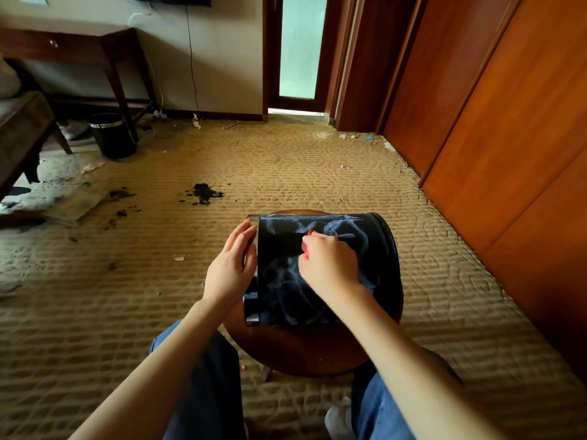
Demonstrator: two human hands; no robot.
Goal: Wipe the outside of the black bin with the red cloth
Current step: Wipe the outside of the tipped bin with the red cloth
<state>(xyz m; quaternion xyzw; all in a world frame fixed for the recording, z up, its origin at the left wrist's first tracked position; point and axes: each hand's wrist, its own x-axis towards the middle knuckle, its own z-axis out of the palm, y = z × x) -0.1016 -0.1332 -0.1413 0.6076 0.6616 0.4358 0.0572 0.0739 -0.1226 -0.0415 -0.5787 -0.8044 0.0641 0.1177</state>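
The black bin point(378, 268) lies on its side on a round wooden stool point(305, 354), its metal-rimmed mouth facing left. Pale smear marks cover its upper side. My left hand point(233, 265) rests flat against the rim at the mouth, fingers extended. My right hand point(328, 260) presses down on the bin's side, closed around the red cloth point(305, 246). Only small red bits of the cloth show past my fingers; the rest is hidden under my palm.
A second black bin point(111, 134) stands by the leg of a wooden desk point(79, 49) at the far left. Dark debris point(205, 192) and paper scraps litter the carpet. Wooden wardrobe doors point(495, 122) run along the right. My knees in jeans flank the stool.
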